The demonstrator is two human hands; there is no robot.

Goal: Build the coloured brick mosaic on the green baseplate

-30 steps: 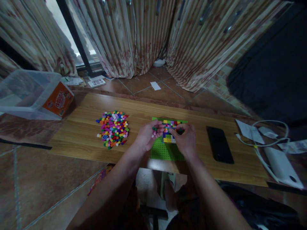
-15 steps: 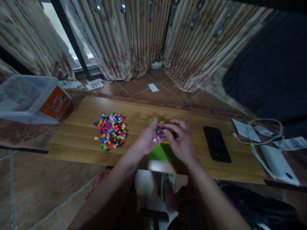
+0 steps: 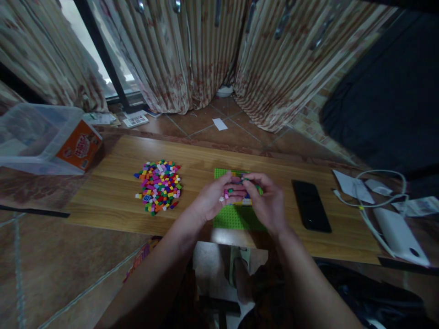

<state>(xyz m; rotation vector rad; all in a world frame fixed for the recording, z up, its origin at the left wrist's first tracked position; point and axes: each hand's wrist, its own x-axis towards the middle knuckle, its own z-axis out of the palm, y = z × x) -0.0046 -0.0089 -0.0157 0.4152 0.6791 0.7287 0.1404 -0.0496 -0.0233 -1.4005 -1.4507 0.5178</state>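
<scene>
My left hand (image 3: 214, 196) is cupped palm up above a green studded baseplate (image 3: 233, 218), with a few small toy bricks (image 3: 226, 195) in it, among them pink, white and green ones. My right hand (image 3: 265, 201) is beside it over the plate's right part, its thumb and forefinger pinched near the left fingertips on a small toy brick whose colour is hard to make out. Coloured bricks, yellow and blue among them, show on the plate between and behind the hands. The fingers hide much of that area. A heap of mixed toy bricks (image 3: 159, 187) lies to the left.
The wooden table (image 3: 106, 192) carries a black phone (image 3: 311, 205) at the right. Beyond it are a white cable (image 3: 368, 224), a white device (image 3: 399, 235) and papers. A clear plastic bin (image 3: 41, 137) with an orange label stands at the far left. Curtains hang behind.
My right hand has shifted slightly right, away from the left palm, showing more of the left fingers and the bricks lying in them. My left hand stays nearly in place.
</scene>
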